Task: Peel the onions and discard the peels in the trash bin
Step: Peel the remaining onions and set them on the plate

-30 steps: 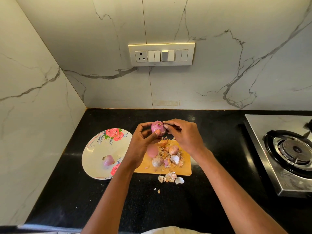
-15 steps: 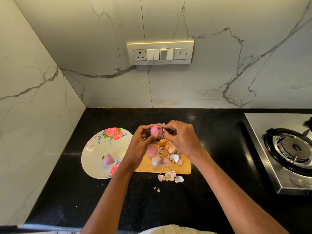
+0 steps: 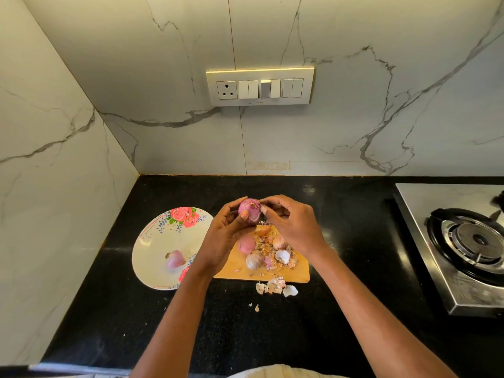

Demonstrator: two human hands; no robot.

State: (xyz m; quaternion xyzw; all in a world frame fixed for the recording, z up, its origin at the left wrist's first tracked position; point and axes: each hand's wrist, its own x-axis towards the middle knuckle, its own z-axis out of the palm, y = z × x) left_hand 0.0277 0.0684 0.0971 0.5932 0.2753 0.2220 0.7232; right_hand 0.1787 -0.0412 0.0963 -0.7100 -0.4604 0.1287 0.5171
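Small purple-red onion: held above the wooden chopping board, cupped in the curled left hand so its root end is presented; papery skin there is pinched by the right hand for stripping.

Switch panel on wall; gas stove right.

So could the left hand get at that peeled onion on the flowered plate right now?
Probably not at once: the left hand is holding an onion. The peeled onion lies uncovered on the plate, just left of that wrist, nothing between.
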